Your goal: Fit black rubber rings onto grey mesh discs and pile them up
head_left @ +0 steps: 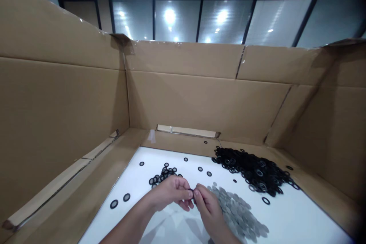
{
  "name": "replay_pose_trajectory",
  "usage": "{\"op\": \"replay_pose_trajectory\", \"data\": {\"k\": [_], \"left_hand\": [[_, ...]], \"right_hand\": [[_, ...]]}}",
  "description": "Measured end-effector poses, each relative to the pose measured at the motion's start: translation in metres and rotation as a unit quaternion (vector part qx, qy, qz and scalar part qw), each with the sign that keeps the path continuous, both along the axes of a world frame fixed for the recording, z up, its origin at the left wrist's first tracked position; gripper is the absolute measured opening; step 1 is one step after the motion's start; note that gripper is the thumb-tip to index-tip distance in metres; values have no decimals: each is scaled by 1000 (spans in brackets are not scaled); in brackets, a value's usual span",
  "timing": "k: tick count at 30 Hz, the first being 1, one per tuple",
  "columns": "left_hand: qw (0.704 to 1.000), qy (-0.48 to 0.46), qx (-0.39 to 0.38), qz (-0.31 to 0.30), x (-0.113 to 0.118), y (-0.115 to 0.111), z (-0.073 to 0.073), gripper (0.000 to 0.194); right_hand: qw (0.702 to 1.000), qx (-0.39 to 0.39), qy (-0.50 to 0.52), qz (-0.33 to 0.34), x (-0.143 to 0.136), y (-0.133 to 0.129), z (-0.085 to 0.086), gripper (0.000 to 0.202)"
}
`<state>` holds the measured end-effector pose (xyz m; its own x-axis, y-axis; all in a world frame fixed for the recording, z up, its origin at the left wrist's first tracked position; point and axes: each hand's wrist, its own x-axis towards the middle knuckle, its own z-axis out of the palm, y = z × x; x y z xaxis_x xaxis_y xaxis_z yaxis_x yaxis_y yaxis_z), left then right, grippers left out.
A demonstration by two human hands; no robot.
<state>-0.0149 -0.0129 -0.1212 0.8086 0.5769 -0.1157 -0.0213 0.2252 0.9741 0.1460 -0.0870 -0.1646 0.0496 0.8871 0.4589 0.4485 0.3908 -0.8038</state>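
My left hand (174, 192) and my right hand (207, 202) meet above the white board (168, 219), fingertips pinched together on a small black ring (192, 190), mostly covered by the fingers. Just behind my left hand is a small cluster of black rings with grey centres (164, 175). Grey discs (237, 211) lie in a heap beside my right hand. Farther back on the right rises a large pile of black rings (254, 167). Whether the held ring has a disc in it is hidden.
Tall cardboard walls (200, 99) surround the board on the left, back and right. Several loose rings lie scattered, two of them at the left (120, 200). One black ring (265, 201) sits right of the disc heap. Glass panels (177, 19) stand beyond the box.
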Motion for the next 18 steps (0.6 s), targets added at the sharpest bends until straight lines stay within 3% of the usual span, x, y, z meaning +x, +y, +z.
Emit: {"op": "replay_pose_trajectory", "data": {"k": [11,18], "left_hand": [[999,24,1,-38,-7,4,-1,33],[996,66,33,-49,-6,7,-9,42]], "right_hand": [[996,37,-78,-4,1,-4,2,36],[990,-70,-93,81,11,2,2,39]]}}
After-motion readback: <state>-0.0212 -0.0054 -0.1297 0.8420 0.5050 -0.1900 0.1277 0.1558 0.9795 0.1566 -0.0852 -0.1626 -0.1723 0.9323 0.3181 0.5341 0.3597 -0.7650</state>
